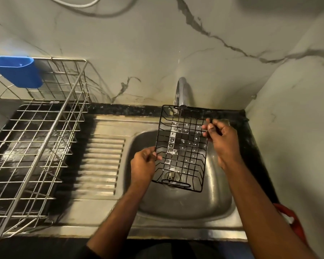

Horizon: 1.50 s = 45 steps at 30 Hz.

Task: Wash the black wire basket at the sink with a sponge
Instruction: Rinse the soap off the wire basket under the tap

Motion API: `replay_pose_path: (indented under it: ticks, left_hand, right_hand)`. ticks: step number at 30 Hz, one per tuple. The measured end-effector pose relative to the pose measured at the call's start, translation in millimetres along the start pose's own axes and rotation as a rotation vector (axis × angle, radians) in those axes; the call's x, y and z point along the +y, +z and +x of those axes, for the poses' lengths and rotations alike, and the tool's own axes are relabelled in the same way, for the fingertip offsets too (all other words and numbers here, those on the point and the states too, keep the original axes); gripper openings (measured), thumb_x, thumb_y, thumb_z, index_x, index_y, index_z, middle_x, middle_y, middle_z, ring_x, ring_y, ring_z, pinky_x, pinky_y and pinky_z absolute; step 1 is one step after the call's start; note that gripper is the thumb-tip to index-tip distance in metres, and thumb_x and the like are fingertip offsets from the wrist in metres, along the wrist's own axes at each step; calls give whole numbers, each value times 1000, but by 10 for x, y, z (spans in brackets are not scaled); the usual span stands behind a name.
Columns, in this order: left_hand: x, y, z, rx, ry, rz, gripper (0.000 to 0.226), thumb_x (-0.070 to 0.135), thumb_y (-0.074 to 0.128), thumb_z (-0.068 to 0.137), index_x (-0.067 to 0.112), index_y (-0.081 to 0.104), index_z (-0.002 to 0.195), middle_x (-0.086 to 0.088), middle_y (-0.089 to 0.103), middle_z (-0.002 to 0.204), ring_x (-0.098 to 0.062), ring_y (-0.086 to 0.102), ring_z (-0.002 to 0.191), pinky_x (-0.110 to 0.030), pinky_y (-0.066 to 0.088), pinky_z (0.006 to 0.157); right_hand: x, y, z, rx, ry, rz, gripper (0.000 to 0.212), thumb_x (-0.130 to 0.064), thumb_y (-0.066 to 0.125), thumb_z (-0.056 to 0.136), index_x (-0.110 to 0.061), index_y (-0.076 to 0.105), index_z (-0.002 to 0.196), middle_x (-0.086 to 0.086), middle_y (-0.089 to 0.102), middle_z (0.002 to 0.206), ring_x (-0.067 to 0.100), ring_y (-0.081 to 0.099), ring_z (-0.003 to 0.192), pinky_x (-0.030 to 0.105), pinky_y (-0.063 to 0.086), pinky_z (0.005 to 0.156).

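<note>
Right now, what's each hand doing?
Left hand: closed on the black wire basket's left edge.
Right hand: closed on its right edge.

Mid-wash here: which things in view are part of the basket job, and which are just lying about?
In the job: black basket, left hand, right hand, tap, sink. No sponge visible.

Lying about: steel rack, blue holder, red cloth.

No readable text, label, brand or number shows anywhere.
</note>
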<state>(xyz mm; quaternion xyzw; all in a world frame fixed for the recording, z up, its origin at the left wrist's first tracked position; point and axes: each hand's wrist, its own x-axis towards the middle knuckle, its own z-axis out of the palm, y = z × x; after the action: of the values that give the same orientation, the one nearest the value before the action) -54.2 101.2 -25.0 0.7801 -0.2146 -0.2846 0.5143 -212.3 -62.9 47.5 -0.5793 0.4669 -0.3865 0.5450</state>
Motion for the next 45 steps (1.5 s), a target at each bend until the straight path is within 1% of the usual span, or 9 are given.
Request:
replay_pose_path:
  ticks: [6, 10, 17, 21, 26, 31, 37, 41, 45]
  left_hand:
    - [36, 32, -75, 62, -18, -53, 11, 21, 64, 99, 17, 74, 101, 6, 77, 73, -12, 74, 79, -29, 57, 77]
    - [163, -47, -139, 107, 19, -95, 14, 28, 62, 100, 22, 68, 111, 3, 77, 74, -9, 74, 80, -25, 50, 69]
    - [268, -195, -242, 83, 38, -204, 19, 32, 61, 100, 19, 60, 114, -5, 77, 79, -11, 75, 76, -23, 54, 64]
    - [220, -243, -244, 39, 59, -25, 25, 33, 64, 99, 16, 68, 117, -2, 76, 83, -9, 73, 73, -20, 55, 66]
    - [264, -261, -264, 9, 151, 217, 34, 29, 60, 101, 7, 68, 76, -12, 70, 69, -25, 61, 59, -28, 43, 54]
    - [308, -221, -233, 32, 153, 159, 30, 25, 60, 101, 7, 71, 81, -15, 67, 66, -21, 53, 54, -37, 49, 55]
    - [316, -152, -198, 86, 144, 175, 30, 25, 56, 103, 6, 71, 86, -13, 69, 69, -35, 66, 65, -45, 57, 64]
    - [300, -124, -241, 83, 162, 171, 32, 26, 54, 103, 6, 69, 83, -13, 68, 67, -35, 64, 62, -50, 57, 61]
    - [338, -72, -245, 44, 180, 176, 31, 28, 56, 103, 6, 71, 86, -12, 68, 66, -33, 66, 63, -44, 57, 60]
  right_hand:
    - [46, -91, -39, 5, -14, -71, 21, -8, 56, 99, -18, 68, 112, 1, 74, 93, 12, 63, 74, 36, 57, 80]
    - [71, -107, -68, 7, -1, -115, 19, -9, 56, 99, -15, 68, 111, 2, 74, 96, 10, 67, 78, 37, 59, 85]
    - [83, -3, -141, 23, 17, -188, 46, -20, 62, 96, -11, 51, 139, 0, 72, 102, 13, 70, 91, 35, 54, 94]
    - [28, 22, -257, 36, -2, -239, 49, -22, 63, 96, -14, 49, 142, -4, 70, 101, 6, 67, 91, 24, 51, 86]
    - [-46, -3, -416, 23, 2, -258, 49, -21, 60, 98, -17, 47, 145, -2, 65, 125, 6, 62, 106, 23, 45, 87]
    - [-104, -16, -507, -4, -32, -310, 49, -24, 59, 99, -21, 46, 146, -10, 60, 131, -2, 54, 105, 15, 40, 85]
    - [11, 1, -604, -87, -5, -385, 52, -31, 61, 97, -27, 44, 147, -5, 55, 140, 11, 53, 124, 32, 43, 102]
    - [129, 0, -649, -132, 169, -336, 49, -27, 62, 96, -21, 46, 143, 0, 54, 137, 11, 51, 120, 35, 43, 99]
    - [199, -58, -658, -160, 211, -489, 34, -27, 56, 99, -20, 53, 132, 1, 65, 110, 22, 64, 101, 47, 53, 94]
